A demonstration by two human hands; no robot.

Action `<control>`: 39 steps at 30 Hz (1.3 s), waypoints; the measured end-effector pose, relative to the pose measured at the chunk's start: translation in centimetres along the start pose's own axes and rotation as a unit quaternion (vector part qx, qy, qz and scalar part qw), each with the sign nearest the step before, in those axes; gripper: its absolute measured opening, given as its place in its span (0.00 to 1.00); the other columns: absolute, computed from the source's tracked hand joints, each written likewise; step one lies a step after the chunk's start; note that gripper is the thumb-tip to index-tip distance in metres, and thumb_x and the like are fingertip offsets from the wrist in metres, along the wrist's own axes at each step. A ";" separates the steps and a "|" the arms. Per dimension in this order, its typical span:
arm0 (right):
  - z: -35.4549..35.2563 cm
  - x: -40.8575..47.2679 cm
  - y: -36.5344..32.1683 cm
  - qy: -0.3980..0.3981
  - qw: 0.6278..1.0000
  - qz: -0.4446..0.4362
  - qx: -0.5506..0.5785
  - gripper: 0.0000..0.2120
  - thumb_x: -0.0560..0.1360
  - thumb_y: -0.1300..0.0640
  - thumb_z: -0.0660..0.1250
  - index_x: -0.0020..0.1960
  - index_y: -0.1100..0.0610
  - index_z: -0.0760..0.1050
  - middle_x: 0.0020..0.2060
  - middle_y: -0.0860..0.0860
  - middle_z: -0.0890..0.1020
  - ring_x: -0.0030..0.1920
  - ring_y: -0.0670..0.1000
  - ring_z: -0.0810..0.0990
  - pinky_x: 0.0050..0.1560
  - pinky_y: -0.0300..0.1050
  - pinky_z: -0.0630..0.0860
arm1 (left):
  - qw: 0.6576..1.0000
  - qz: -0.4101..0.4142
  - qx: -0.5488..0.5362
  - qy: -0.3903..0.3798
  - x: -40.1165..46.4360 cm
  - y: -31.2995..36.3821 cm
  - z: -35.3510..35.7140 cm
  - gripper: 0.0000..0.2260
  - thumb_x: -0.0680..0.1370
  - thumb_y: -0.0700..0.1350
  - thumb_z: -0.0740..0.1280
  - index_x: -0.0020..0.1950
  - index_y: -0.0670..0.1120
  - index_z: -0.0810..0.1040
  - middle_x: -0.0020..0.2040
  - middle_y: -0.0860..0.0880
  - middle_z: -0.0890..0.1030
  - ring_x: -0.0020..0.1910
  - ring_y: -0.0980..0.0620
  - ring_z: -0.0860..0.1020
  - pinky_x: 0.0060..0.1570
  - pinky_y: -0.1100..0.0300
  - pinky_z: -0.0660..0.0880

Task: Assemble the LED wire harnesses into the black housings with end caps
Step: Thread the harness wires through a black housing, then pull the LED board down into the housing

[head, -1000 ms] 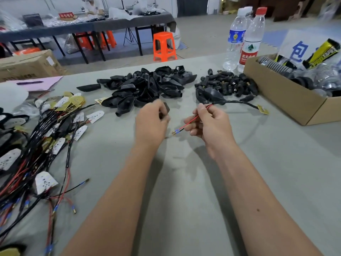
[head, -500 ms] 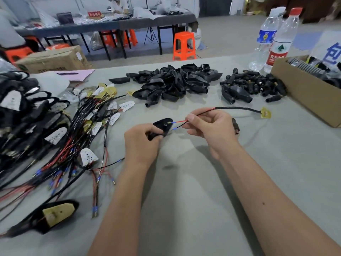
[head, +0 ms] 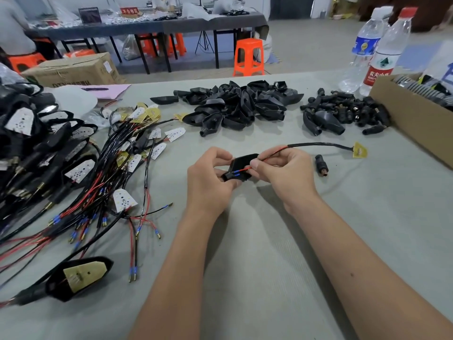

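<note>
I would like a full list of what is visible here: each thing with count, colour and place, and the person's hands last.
housing in hand: one, black, table centre
wire harness: one, red and black, runs right to a yellow LED board
end cap: one, black, right of the hands
housing pile: many, black, far centre
end cap pile: many, black, far right
harness pile: many, left
cardboard box: one, brown, right
bottles: two, clear, far right
stool: one, orange, beyond the table
left hand: holds housing
right hand: pinches wires

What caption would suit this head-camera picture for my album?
Left hand holds a black housing while the right hand feeds in a red-and-black wire harness.
</note>
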State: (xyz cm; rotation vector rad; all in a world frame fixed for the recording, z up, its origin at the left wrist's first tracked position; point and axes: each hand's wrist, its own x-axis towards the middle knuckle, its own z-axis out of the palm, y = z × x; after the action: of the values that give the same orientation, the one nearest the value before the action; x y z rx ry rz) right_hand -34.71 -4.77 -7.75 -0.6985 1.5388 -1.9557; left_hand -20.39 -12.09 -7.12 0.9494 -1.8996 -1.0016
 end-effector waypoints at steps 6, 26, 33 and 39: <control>-0.1 -0.2 -0.5 -0.030 0.996 0.038 0.068 0.08 0.71 0.73 0.76 0.43 0.64 0.79 0.32 0.58 0.84 0.41 0.62 0.88 0.44 0.46 0.85 | 0.999 -0.004 -0.042 -0.004 -0.1 0.0 -0.2 0.20 0.66 0.33 0.81 0.50 0.50 0.80 0.47 0.54 0.85 0.39 0.55 0.85 0.41 0.58 0.83; 0.7 -0.7 -1.0 0.046 0.981 -0.053 -0.183 0.19 0.70 0.49 0.81 0.57 0.46 0.76 0.56 0.48 0.80 0.51 0.48 0.80 0.51 0.42 0.77 | 0.917 -0.176 -0.358 0.012 0.3 0.3 -0.2 0.04 0.74 0.33 0.76 0.47 0.37 0.84 0.41 0.38 0.86 0.41 0.44 0.87 0.44 0.63 0.82; 0.1 -0.6 -1.9 -0.110 0.969 0.087 0.206 0.13 0.74 0.62 0.73 0.58 0.60 0.79 0.50 0.57 0.85 0.32 0.46 0.72 0.26 0.34 0.68 | 0.866 -0.207 -0.453 -0.041 0.4 0.4 -0.5 0.06 0.77 0.34 0.70 0.53 0.34 0.83 0.47 0.38 0.86 0.44 0.46 0.87 0.45 0.65 0.81; -0.4 0.1 -1.7 0.015 0.939 0.131 0.319 0.03 0.78 0.64 0.71 0.48 0.60 0.77 0.42 0.57 0.83 0.29 0.45 0.73 0.23 0.32 0.65 | 0.878 -0.216 -0.424 0.057 0.8 0.4 -0.7 0.03 0.80 0.35 0.70 0.48 0.36 0.82 0.39 0.42 0.86 0.37 0.48 0.86 0.40 0.65 0.81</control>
State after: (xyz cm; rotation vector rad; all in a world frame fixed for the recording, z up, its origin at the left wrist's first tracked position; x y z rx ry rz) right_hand -35.29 -4.23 -6.18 -0.1766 0.8572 -2.0819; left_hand -20.23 -12.81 -6.28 0.8558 -0.9508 -1.7868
